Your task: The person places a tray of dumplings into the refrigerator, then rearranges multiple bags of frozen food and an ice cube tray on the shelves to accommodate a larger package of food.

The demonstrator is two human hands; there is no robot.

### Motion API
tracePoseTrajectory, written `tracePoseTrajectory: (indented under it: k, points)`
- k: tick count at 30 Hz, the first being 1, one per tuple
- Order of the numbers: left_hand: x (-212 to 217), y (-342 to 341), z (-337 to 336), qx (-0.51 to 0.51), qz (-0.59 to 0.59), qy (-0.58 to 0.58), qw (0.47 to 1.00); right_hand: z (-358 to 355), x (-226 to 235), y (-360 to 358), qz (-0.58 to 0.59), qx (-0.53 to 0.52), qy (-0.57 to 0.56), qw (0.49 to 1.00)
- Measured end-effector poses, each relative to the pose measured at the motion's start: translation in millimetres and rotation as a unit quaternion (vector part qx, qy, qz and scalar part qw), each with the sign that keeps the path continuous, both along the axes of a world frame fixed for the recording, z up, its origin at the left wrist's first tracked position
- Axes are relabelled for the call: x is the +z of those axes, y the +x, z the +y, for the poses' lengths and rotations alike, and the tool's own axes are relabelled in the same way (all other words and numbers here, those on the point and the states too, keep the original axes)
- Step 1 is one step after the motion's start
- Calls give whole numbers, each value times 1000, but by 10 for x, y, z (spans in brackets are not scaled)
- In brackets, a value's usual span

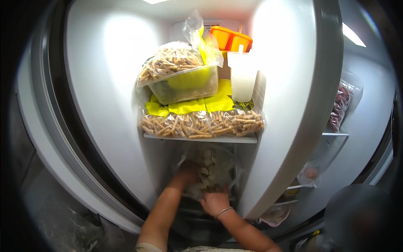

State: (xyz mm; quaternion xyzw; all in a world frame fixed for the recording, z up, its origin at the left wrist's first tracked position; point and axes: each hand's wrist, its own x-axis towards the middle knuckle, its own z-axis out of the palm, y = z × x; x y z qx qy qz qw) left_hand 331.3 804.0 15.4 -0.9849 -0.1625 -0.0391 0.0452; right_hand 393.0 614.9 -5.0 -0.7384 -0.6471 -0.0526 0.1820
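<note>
Fries bags (201, 124), white cup (242, 75)

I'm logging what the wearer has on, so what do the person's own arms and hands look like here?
Both forearms are bare, with no sleeves and no gloves. The right hand has a thin silvery bracelet around the wrist. The left hand shows no ring, watch or bracelet, though it sits in dim light.

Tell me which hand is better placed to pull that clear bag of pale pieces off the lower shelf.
Probably the left hand: it reaches deeper, alongside the clear bag. The right hand only rests at its front lower edge, where it could steady it.
</note>
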Motion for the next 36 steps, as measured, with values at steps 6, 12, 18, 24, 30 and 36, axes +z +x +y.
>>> tracePoseTrajectory:
  k: [6, 12, 18, 24, 30, 36]
  points:
    - [-119, -332, 305, 64, -24, -70, 995, 14, -14, -10, 10, -1, 48, 999]
    - [-338, -194, 341, 10, -15, -70, 997, 19, 30, -31, 16, -2, 41, 999]
    - [-265, -219, 166, 64, -45, -144, 987, 33, -33, 17, 9, -3, 48, 999]
    - [-498, -142, 266, 49, -151, -160, 974, 34, 75, -55, 30, 11, 44, 998]
    - [-68, -125, 116, 79, -33, -204, 975, 31, 41, 14, 33, -2, 45, 998]
    - [-14, -341, 230, 118, 6, -118, 986, 12, 55, -6, 40, 1, 51, 998]
